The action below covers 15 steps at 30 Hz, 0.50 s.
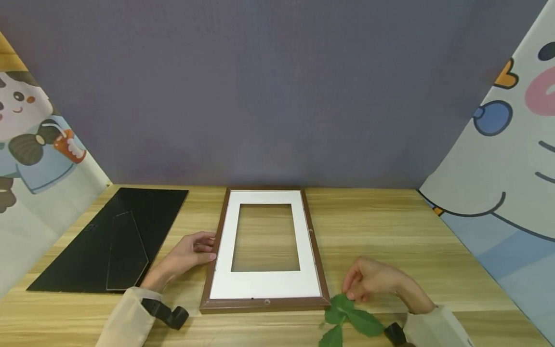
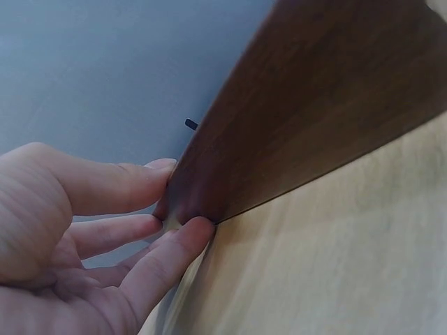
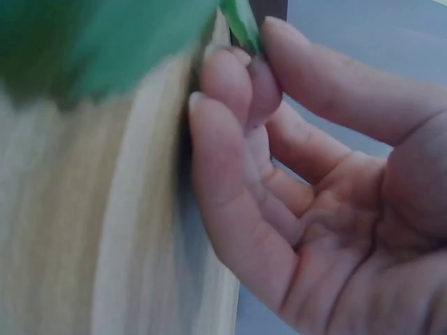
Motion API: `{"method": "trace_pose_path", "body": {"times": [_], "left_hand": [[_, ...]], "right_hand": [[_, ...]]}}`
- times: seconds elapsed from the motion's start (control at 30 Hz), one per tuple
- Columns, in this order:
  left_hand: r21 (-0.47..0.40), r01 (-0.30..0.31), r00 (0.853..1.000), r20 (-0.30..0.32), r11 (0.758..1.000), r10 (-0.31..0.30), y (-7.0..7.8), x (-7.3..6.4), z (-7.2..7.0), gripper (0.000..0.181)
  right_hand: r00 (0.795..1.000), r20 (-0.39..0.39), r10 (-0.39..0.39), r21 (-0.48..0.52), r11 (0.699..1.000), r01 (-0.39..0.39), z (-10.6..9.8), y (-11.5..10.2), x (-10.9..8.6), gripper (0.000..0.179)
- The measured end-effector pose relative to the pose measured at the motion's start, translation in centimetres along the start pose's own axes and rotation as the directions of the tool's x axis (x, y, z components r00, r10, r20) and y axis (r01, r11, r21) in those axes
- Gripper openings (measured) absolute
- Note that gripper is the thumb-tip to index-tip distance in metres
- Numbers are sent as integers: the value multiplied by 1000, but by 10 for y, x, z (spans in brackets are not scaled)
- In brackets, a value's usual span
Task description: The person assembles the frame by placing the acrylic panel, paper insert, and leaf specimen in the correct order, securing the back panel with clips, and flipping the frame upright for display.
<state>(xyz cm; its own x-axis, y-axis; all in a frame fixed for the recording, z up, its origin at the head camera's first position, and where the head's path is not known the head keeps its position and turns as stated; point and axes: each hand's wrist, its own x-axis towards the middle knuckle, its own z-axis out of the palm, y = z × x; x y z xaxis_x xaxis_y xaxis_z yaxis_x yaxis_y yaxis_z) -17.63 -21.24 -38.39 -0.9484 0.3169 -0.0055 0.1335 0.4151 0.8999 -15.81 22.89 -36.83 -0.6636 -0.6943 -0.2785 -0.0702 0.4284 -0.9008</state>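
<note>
A brown picture frame (image 1: 234, 305) lies on the table with a white mat (image 1: 265, 285) inside it; wood grain shows through the mat's opening. My left hand (image 1: 188, 253) touches the frame's left side. In the left wrist view the thumb is at the upper edge of the brown side (image 2: 300, 91) and the other fingertips are lower down on it. Beside the frame's near right corner, my right hand (image 1: 373, 282) pinches the tip of a green leaf sprig (image 1: 364, 323) between thumb and fingers. Several leaflets hang toward the front edge of the view.
To the left lies a black frame back (image 1: 82, 260) with a folded stand leg (image 1: 125, 255). A grey-purple panel (image 1: 269, 96) rises behind the wooden table (image 1: 390, 217). Cartoon-printed sheets (image 1: 516, 193) flank both sides.
</note>
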Motion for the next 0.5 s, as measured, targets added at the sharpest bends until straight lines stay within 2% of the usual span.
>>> {"method": "trace_pose_path", "body": {"times": [0.27, 0.5], "left_hand": [[1, 2, 1000, 3, 1000, -2, -1, 0, 0, 57], [-5, -1, 1000, 6, 1000, 1, -2, -1, 0, 57]], "right_hand": [[999, 40, 2, 7, 1000, -2, 2, 0, -1, 10], [994, 113, -4, 48, 999, -1, 2, 0, -2, 14]]}}
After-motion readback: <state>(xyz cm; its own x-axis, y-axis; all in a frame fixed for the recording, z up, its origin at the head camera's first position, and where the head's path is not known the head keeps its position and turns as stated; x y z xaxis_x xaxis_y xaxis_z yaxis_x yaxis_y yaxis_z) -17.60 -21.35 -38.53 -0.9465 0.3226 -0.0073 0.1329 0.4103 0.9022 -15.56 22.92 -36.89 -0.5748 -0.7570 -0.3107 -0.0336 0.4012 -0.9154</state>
